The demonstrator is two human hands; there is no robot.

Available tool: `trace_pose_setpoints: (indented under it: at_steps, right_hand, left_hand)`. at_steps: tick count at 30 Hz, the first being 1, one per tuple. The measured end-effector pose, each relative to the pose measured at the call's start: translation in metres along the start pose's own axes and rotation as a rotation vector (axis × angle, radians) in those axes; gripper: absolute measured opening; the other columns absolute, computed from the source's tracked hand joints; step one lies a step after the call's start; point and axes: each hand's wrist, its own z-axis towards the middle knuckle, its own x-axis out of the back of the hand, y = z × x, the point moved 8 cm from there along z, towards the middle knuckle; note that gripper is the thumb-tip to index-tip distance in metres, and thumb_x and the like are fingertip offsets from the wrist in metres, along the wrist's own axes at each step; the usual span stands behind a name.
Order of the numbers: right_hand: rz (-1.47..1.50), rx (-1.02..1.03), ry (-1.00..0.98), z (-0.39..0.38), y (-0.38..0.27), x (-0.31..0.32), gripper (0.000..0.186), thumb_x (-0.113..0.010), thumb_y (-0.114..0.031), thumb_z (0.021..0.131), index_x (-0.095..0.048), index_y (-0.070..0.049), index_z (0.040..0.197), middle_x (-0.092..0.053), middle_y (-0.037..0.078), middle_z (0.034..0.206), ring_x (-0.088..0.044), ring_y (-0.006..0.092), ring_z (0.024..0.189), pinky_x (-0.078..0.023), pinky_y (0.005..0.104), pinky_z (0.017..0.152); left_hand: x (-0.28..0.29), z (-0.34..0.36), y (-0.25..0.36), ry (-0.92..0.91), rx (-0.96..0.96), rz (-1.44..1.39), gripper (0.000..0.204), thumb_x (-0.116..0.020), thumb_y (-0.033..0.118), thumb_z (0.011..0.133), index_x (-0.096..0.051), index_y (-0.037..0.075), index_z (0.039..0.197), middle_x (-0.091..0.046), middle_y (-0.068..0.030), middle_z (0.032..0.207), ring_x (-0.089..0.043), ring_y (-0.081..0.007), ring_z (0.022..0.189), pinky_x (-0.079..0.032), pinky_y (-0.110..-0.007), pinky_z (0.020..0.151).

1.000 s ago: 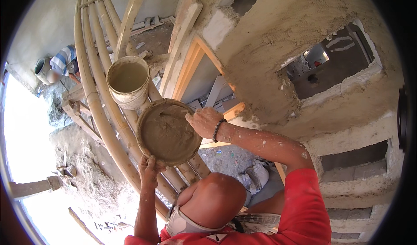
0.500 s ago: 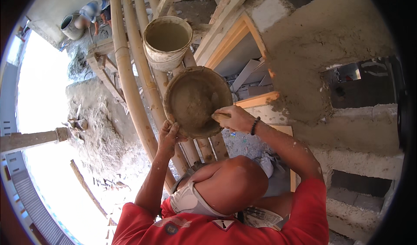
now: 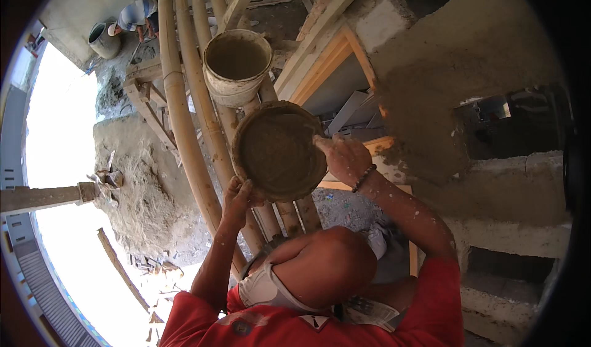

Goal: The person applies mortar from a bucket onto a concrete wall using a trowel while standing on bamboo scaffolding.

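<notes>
A round, mortar-caked basin (image 3: 277, 153) with wet grey mortar in it sits tilted on the bamboo poles in front of me. My left hand (image 3: 237, 196) grips its near left rim, thumb on top. At the right rim, my right hand (image 3: 348, 159), with a dark beaded bracelet at the wrist, has its fingers closed. A short tan end, apparently a tool handle (image 3: 320, 141), shows at its fingertips; any blade is hidden. Just beyond the basin stands a white bucket (image 3: 234, 95), smeared with mortar, with greyish contents.
Long bamboo poles (image 3: 175, 101) run away from me under the basin and bucket. A wooden frame (image 3: 323, 58) and a rough mortared wall (image 3: 443, 95) with openings stand at right. Far left, below, a person (image 3: 138, 16) bends near a dark drum (image 3: 103, 41).
My right hand has moved from inside the basin's right side up and outward to its right rim. The mortar surface looks smoother. My left hand stays on the rim.
</notes>
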Motion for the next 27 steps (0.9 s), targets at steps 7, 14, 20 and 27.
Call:
trace_pose_setpoints:
  at_steps: [7,14,20,27]
  right_hand:
    - [0.061,0.221,-0.268,0.042,-0.042,-0.040,0.027,-0.058,-0.012,0.079,-0.065,-0.002,0.103,-0.069,0.017,0.078,-0.071,0.0287,0.079,-0.056,0.0392,0.066]
    - [0.482,0.015,-0.463,0.017,-0.048,-0.090,0.026,-0.057,-0.015,0.081,-0.069,-0.006,0.102,-0.070,0.019,0.087,-0.068,0.0344,0.086,-0.054,0.0437,0.073]
    - [1.170,-0.293,-0.700,-0.017,-0.040,-0.068,0.055,-0.058,-0.007,0.076,-0.059,-0.009,0.131,-0.067,0.007,0.078,-0.059,0.0138,0.054,-0.048,0.0286,0.047]
    - [1.009,-0.138,-0.242,-0.023,0.002,-0.007,0.047,-0.066,-0.021,0.081,-0.061,-0.010,0.126,-0.069,0.017,0.091,-0.066,0.0276,0.072,-0.053,0.0398,0.065]
  left_hand:
    - [0.004,0.000,0.000,-0.038,-0.076,-0.046,0.013,-0.058,0.023,0.097,-0.053,0.012,0.103,-0.067,-0.0043,0.079,-0.066,-0.0128,0.061,-0.056,-0.026,0.051]
    - [-0.011,-0.002,0.001,-0.051,-0.014,-0.041,0.010,-0.056,0.019,0.097,-0.049,0.013,0.100,-0.067,-0.0062,0.079,-0.067,-0.0154,0.060,-0.056,-0.027,0.046]
    - [0.007,-0.002,0.002,-0.033,-0.032,-0.051,0.010,-0.056,0.018,0.097,-0.049,0.012,0.098,-0.066,-0.0067,0.079,-0.066,-0.0170,0.056,-0.056,-0.028,0.044]
    - [0.002,-0.009,0.014,-0.041,-0.108,-0.063,0.013,-0.057,0.020,0.097,-0.050,0.011,0.103,-0.065,-0.0069,0.082,-0.065,-0.0161,0.058,-0.054,-0.027,0.045]
